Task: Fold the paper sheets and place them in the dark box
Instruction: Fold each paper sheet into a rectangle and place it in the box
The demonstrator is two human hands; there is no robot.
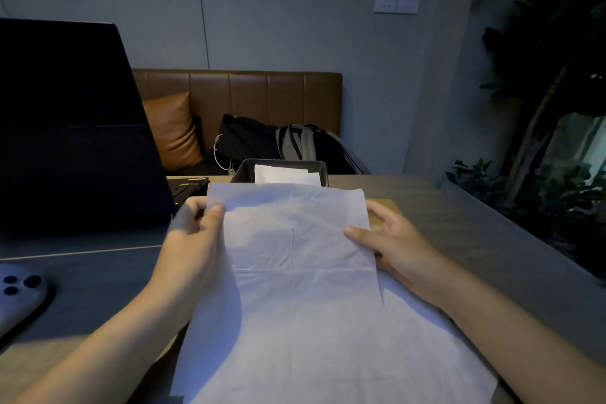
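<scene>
A white paper sheet point(295, 239) is held up above the table in front of me, its far edge lifted. My left hand point(196, 233) pinches the sheet's upper left edge between thumb and fingers. My right hand point(393, 246) grips its right edge, thumb on top. Under it, more white paper sheets point(328, 354) lie flat near the table's front edge. The dark box point(244, 167) stands just behind the lifted sheet, and folded white paper point(282, 174) shows inside it.
An open dark laptop point(72, 128) stands at the left. A phone point(16, 295) lies face down at the left edge. Behind the table a brown leather bench point(249, 95) holds a cushion and dark bags point(262, 141). Plants point(541, 174) fill the right side.
</scene>
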